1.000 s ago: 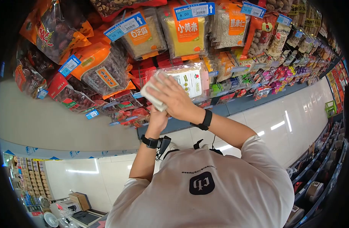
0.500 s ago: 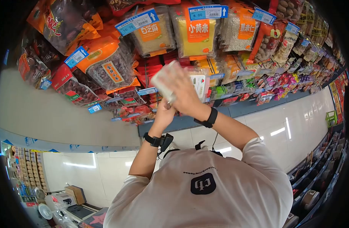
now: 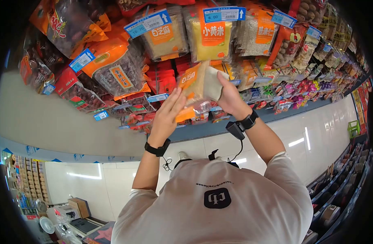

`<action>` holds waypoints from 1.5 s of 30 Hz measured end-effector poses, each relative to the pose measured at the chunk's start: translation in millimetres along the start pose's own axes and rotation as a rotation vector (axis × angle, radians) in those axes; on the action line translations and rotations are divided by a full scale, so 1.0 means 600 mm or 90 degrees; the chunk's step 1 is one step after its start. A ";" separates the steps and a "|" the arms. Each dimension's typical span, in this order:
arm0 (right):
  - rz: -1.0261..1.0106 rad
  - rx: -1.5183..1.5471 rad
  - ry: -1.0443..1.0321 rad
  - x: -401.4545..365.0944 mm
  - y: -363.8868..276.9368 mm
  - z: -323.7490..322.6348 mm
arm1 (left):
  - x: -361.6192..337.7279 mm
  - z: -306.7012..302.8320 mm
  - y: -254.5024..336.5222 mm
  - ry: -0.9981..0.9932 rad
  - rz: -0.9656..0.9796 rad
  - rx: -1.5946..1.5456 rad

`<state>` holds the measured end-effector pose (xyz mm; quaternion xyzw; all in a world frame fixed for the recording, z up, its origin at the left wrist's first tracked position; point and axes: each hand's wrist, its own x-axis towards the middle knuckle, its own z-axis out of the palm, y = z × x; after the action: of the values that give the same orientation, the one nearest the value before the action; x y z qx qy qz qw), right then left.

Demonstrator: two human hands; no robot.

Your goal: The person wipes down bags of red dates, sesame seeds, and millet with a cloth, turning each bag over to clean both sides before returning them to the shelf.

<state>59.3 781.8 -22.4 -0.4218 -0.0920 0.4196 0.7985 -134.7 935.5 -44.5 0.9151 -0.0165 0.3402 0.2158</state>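
Note:
A clear bag of white sesame seeds (image 3: 198,86) with an orange label is tilted between my hands, in front of the lower shelf rows. My left hand (image 3: 167,113) grips its left side, fingers stretched along the front; the thumb is hidden. On the right, my right hand (image 3: 232,99) holds a folded white cloth (image 3: 213,84) against the bag's right edge. Its thumb points up beside the cloth, and the other fingers are mostly hidden.
Hanging above are bags of yellow millet (image 3: 211,40), white sesame (image 3: 164,38) and dried dates (image 3: 117,75). Blue price tags (image 3: 224,14) jut out at their tops. Small colourful packets (image 3: 272,91) line the right. Pale tiled floor (image 3: 194,147) lies below the shelf.
My right hand has moved right and turned, taking the cloth from across the bag to its right edge. My left hand has shifted left and up, and the bag's orange label now shows.

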 end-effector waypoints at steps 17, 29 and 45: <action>-0.122 -0.074 -0.174 0.033 0.039 0.026 | -0.047 -0.030 -0.079 0.131 -0.528 -1.145; -0.206 -0.269 -0.218 0.061 0.057 0.081 | 0.025 0.004 -0.116 0.303 -0.360 -0.547; -0.200 -0.439 -0.198 0.060 0.037 0.036 | 0.024 0.011 -0.155 0.281 -0.295 -0.508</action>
<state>57.9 828.1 -33.0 -0.5773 -0.4102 0.2956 0.6412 -103.3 1018.8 -75.6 0.6474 0.1038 0.4357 0.6167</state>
